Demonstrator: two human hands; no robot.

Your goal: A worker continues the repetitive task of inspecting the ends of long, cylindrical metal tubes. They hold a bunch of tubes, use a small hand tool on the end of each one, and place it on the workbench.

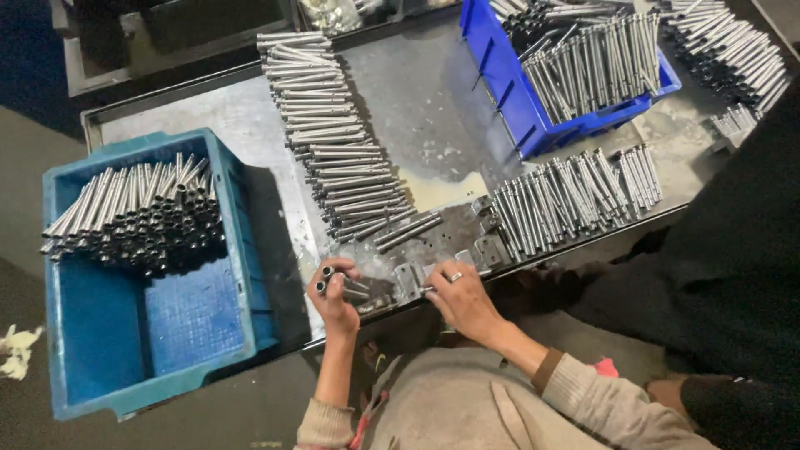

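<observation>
I see bare metal nearly everywhere. The tubes (pixel 342 287) in my left hand (pixel 333 302) are polished steel, smooth with a bright sheen, like the long row of tubes (pixel 333 142) on the worktop (pixel 425 100), which is dull grey sheet metal, scuffed and stained with pale blotches. The small hinge plates (pixel 454 246) by my right hand (pixel 463 302) look matt grey metal. On that hand sits a shiny metal ring (pixel 456 277). The teal crate (pixel 150 350) and the blue bin (pixel 517 100) are moulded plastic, the crate's floor ribbed and dusty. My sleeves (pixel 608 400) are soft, ribbed knitted cloth.
</observation>
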